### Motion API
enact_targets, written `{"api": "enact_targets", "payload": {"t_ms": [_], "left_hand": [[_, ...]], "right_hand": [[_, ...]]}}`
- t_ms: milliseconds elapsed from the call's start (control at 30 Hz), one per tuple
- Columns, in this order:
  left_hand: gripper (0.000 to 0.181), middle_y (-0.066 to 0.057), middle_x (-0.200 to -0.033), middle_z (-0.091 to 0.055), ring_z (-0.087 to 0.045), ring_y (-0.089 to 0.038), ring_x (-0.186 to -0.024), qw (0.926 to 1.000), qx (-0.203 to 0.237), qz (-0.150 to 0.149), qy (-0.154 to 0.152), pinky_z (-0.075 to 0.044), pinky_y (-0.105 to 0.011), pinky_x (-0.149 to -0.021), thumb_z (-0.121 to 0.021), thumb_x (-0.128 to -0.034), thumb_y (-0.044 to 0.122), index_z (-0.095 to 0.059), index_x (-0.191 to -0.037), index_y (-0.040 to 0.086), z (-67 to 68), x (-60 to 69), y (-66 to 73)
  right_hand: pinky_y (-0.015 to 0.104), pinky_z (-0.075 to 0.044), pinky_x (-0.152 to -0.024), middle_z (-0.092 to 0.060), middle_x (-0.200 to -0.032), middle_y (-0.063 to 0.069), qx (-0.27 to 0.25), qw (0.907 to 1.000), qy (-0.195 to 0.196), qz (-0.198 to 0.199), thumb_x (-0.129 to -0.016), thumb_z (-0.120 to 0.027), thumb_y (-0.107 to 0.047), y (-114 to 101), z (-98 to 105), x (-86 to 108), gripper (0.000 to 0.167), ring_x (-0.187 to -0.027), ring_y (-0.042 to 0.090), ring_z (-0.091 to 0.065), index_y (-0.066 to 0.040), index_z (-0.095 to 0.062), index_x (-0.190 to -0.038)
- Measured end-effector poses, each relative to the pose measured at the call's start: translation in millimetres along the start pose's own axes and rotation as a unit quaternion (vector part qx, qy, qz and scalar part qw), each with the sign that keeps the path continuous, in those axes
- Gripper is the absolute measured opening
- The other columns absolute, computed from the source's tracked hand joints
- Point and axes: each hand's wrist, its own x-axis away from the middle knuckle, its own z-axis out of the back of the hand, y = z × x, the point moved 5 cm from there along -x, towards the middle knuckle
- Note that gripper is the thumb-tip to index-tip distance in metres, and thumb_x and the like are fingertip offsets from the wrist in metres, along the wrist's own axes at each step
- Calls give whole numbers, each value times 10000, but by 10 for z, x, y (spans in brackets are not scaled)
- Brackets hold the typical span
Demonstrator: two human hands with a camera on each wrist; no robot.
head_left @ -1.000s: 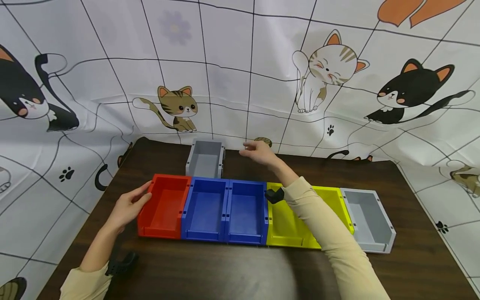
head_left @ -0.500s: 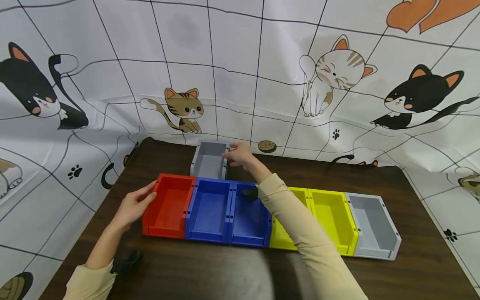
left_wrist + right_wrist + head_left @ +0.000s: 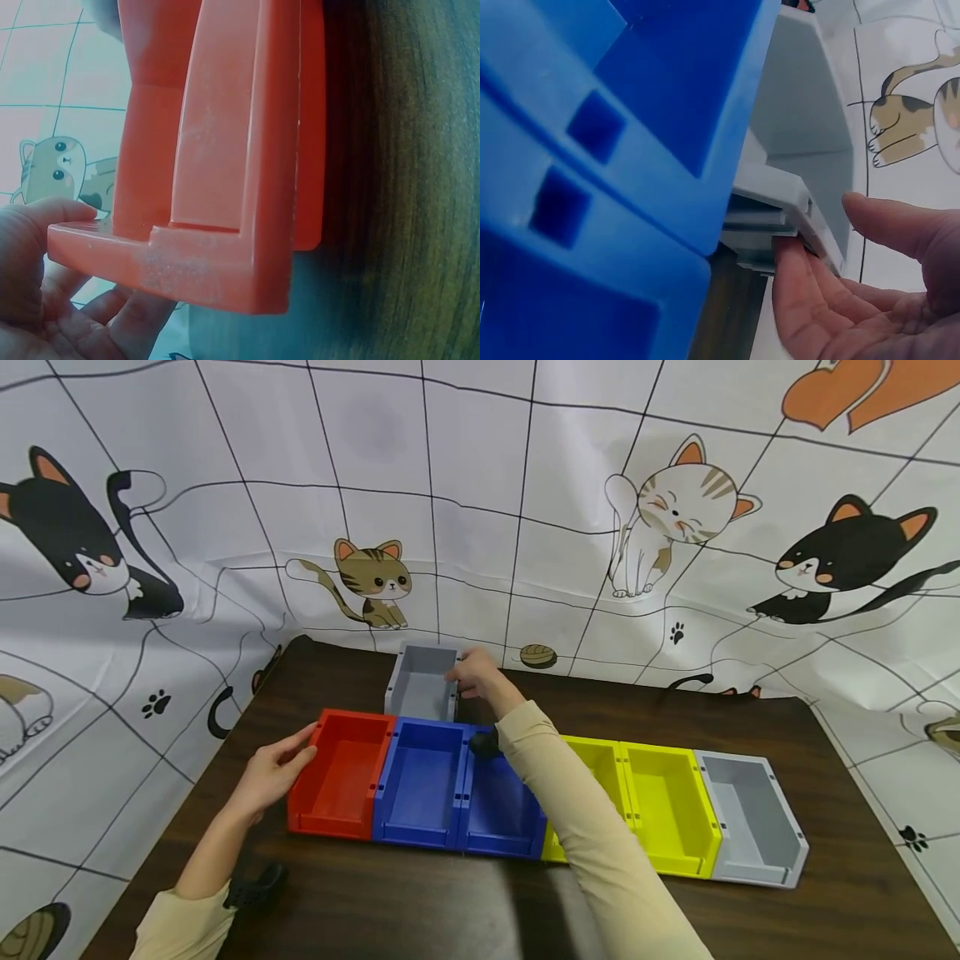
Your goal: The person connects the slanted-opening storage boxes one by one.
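Observation:
In the head view my left hand (image 3: 266,777) holds the left wall of a red bin (image 3: 341,777) near its back corner. The left wrist view shows the thumb at the rim of this red bin (image 3: 214,112) and the fingers along its outer side. Behind the row of bins stands a grey bin (image 3: 423,681). My right hand (image 3: 483,681) reaches across and grips this bin's right wall, fingers curled on the outside and thumb over the rim. In the right wrist view the grey bin (image 3: 802,97) sits behind a blue bin (image 3: 682,82).
Joined to the red bin are two blue bins (image 3: 422,785), two yellow bins (image 3: 667,810) and a second grey bin (image 3: 753,818) at the right end. The dark wooden table (image 3: 360,910) carries them all. A cat-patterned curtain (image 3: 480,543) rises behind the table.
My right hand has moved left and down from above the table's back to the rear grey bin and has taken hold of its right wall. The left hand stays at the red bin.

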Motion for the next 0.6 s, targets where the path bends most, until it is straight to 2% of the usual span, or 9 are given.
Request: {"api": "enact_targets", "payload": {"t_ms": [67,167,233,267,300,400,500,600], "left_hand": [[522,-301,-1382,-393,-500,-418,-1131,10000,-5,-10,-2,-489,-498,-836,-458,-994,310,-332,-1458,106,-7,0,2],[519,-302,-1377,-399,-506,-411,-1120,10000,-26,-2,29,-491,-496,-832,-461,-993,306,-339,-1455,104,-11,-2,1],[517,-303,-1373,-403,-511,-406,-1113,10000,-19,-7,34,-496,-490,-825,-464,-993,302,-342,-1454,103,-14,-3,0],[517,-302,-1372,-406,-513,-405,-1111,10000,-14,-8,36,-497,-488,-822,-465,-992,301,-343,-1453,103,-13,-4,-1],[518,-303,-1372,-406,-513,-407,-1111,10000,-6,-11,32,-498,-487,-821,-466,-992,302,-343,-1453,102,-14,-4,-2],[520,-306,-1373,-401,-513,-414,-1113,10000,18,-16,6,-499,-487,-820,-464,-993,302,-337,-1455,99,-15,-4,-5],[522,-307,-1378,-394,-508,-421,-1122,10000,36,-7,-10,-494,-495,-828,-462,-994,299,-334,-1456,95,-11,-4,-5],[520,-308,-1378,-394,-508,-424,-1120,10000,49,1,-15,-494,-495,-827,-462,-994,293,-333,-1456,93,-5,-3,4]], "right_hand": [[374,-541,-714,-557,-1205,195,150,9998,100,64,-792,-709,7,150,-29,-352,758,-983,311,-610,-19,-317,-1440],[384,-543,-690,-572,-1184,159,201,9997,119,14,-750,-755,-11,380,-76,-884,840,-951,299,-618,-87,-309,-1458],[382,-543,-627,-591,-1117,164,272,9994,226,15,-735,-752,8,562,-100,-1263,840,-881,298,-624,-80,-320,-1450],[384,-545,-635,-591,-1125,154,295,9991,301,-30,-747,-737,17,573,-105,-1289,819,-893,288,-624,-86,-328,-1449],[389,-546,-653,-593,-1129,150,306,9990,313,-56,-752,-731,21,552,-97,-1247,806,-907,281,-624,-82,-333,-1446],[353,-544,-554,-596,-1068,150,458,9970,620,-10,-748,-695,58,503,-87,-1137,741,-805,246,-632,-29,-380,-1413],[341,-553,-604,-570,-1162,162,595,9957,710,-56,-761,-680,70,310,-67,-712,701,-856,248,-646,-17,-405,-1400],[316,-553,-639,-533,-1247,184,670,9944,819,-72,-787,-658,75,155,-55,-386,661,-901,266,-655,-7,-413,-1395]]}}
